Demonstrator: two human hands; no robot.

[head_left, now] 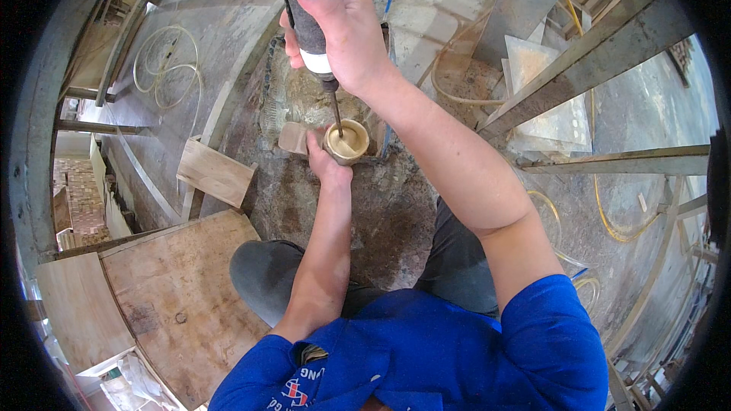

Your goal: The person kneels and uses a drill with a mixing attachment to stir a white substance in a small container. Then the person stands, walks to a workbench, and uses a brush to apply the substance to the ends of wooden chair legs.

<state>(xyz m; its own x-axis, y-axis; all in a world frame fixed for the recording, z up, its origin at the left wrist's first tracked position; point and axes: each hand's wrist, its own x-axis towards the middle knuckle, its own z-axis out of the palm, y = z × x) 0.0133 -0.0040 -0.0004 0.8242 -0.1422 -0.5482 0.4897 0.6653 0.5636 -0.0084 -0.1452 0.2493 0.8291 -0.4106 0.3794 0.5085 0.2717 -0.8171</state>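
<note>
My right hand (pixel 346 42) is wrapped round a dark power drill (pixel 307 27) with a white collar near its front, held upright over the floor. From the drill a thin metal rod (pixel 337 110) points down into a small round cup (pixel 355 154). Inside the cup is a thick tan mixture (pixel 346 141), and the rod's lower end reaches it. My left hand (pixel 327 164) grips the cup from its left and near side, its fingers partly hidden behind it. Beside that hand lies a flat, rounded, light-brown piece (pixel 292 138).
A wooden board (pixel 216 171) lies on the left, with a large plywood panel (pixel 183 297) nearer me. Metal beams (pixel 586 49) cross on the right above pale sheets (pixel 537 68). A yellow hose (pixel 609 232) curves over the right floor; a clear hose (pixel 160 68) coils at far left.
</note>
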